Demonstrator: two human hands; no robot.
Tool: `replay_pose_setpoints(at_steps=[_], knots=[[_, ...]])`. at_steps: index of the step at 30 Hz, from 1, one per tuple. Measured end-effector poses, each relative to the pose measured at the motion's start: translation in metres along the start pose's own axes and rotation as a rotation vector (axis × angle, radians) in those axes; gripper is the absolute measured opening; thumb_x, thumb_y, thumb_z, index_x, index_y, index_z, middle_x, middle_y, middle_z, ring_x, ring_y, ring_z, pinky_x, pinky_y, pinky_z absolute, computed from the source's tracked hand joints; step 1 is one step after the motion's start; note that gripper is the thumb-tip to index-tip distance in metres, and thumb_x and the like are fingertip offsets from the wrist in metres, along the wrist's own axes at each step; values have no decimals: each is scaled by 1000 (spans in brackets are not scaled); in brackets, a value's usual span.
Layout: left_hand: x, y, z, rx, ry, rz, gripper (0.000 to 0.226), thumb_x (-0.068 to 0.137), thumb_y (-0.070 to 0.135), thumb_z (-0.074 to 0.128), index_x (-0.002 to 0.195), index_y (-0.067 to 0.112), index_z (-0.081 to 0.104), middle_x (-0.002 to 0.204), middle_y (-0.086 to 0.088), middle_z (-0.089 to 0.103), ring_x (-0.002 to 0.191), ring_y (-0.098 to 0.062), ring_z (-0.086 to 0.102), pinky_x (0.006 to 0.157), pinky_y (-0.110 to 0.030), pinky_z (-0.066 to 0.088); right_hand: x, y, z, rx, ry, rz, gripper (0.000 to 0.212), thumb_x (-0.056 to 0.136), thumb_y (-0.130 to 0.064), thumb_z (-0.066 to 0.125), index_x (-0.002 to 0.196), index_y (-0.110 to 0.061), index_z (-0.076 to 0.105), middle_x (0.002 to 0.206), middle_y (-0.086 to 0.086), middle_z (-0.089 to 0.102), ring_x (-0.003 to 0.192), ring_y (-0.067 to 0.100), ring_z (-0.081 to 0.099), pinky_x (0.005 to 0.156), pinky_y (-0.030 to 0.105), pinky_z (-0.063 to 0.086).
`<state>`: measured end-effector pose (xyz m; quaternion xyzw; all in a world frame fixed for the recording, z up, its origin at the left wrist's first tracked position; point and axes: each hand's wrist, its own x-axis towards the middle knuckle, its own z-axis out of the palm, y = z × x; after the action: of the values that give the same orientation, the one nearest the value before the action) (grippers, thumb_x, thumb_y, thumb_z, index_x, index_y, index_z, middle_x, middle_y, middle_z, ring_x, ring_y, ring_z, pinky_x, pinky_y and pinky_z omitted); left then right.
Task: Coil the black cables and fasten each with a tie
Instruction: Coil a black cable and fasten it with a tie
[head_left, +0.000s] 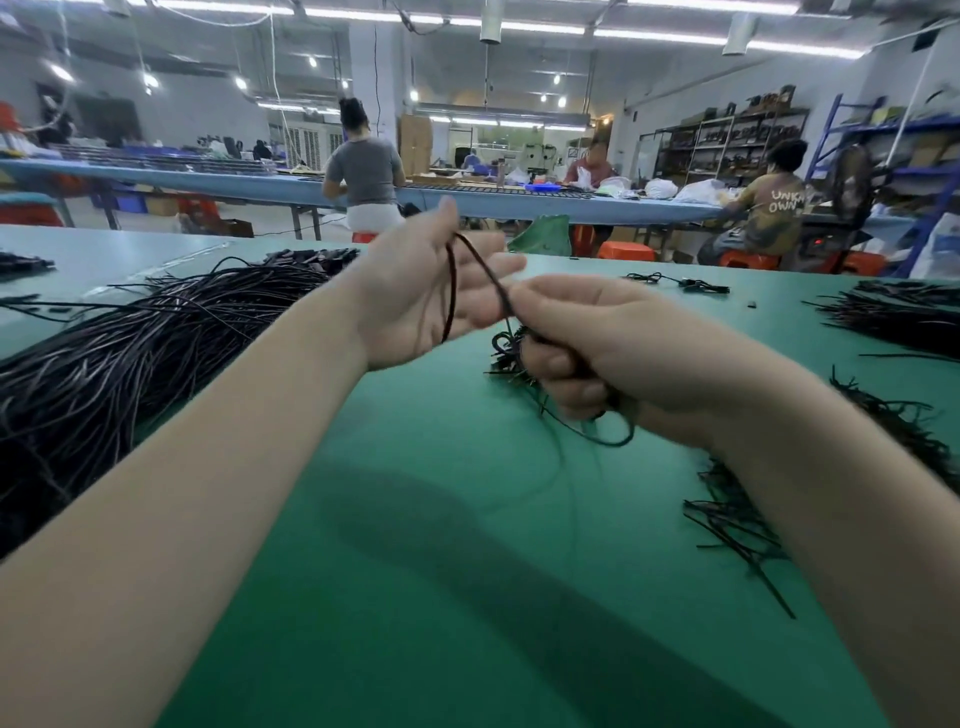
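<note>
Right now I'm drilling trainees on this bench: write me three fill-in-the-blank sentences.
1. The black cable loops over the open ____ hand.
2. The right hand is ____ around the cable.
3. The big heap of loose cables lies on the ____ table.

Missing: left; curled; green
</note>
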<state>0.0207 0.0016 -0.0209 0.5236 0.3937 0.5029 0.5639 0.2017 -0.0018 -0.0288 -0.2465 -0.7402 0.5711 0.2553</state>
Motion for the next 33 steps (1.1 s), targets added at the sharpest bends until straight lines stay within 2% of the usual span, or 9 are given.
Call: replay_pose_setpoints(at_steps=[5,11,15,19,22,24,27,30,33], knots=[[-14,31,-13,-221,-241,240,60,103,44,13,130,10,55,122,-5,67,116,-19,61,90,-33,53,14,49,28,34,-248,165,32,99,-41,42,88,-24,67,59,-6,25,48,9,17,46,20,15],[-18,31,-21,148,-862,-149,59,102,45,31,115,-2,65,100,-15,72,91,-26,69,78,-30,54,15,45,-11,-345,285,129,41,84,-57,58,72,-19,61,52,-9,41,42,7,30,42,21,26],[-7,13,-5,433,-614,-321,70,92,64,34,124,9,63,118,-12,68,109,-25,66,77,-26,55,5,4,-20,-319,471,-121,40,93,-48,55,64,-23,65,45,-14,43,40,3,35,44,19,29],[-3,5,5,141,-196,5,65,102,52,16,116,9,63,78,3,72,77,-11,69,73,-27,57,-1,-12,6,-288,279,-227,33,103,-28,40,80,-18,61,44,-16,45,37,-1,38,43,16,31],[-5,15,7,-98,-43,219,62,104,47,13,128,8,54,109,-4,72,102,-16,68,93,-32,51,7,9,20,-37,54,-94,31,104,-32,36,84,-19,57,51,-10,36,41,6,27,42,17,23],[-8,23,4,-223,-62,304,60,104,45,13,127,9,56,115,-5,70,109,-18,65,87,-30,52,13,33,24,38,-75,45,30,103,-34,37,87,-20,58,56,-7,31,44,8,23,44,19,21],[-18,30,0,-242,-227,304,58,103,44,18,98,17,70,87,2,73,83,-13,69,70,-25,51,19,63,18,-107,-68,180,32,100,-42,42,81,-20,56,57,-8,30,47,9,21,45,21,19],[-24,28,-4,-34,-417,143,53,97,43,31,66,21,67,54,9,57,46,-7,52,50,-21,41,20,63,-2,-380,280,175,43,92,-54,50,74,-16,58,56,-8,38,42,7,28,43,20,24],[-19,13,-3,374,-489,-147,52,92,49,37,83,15,77,68,-3,71,46,-11,59,46,-18,42,16,43,-23,-477,583,-2,44,91,-53,52,74,-12,59,52,-9,39,40,5,31,47,23,30]])
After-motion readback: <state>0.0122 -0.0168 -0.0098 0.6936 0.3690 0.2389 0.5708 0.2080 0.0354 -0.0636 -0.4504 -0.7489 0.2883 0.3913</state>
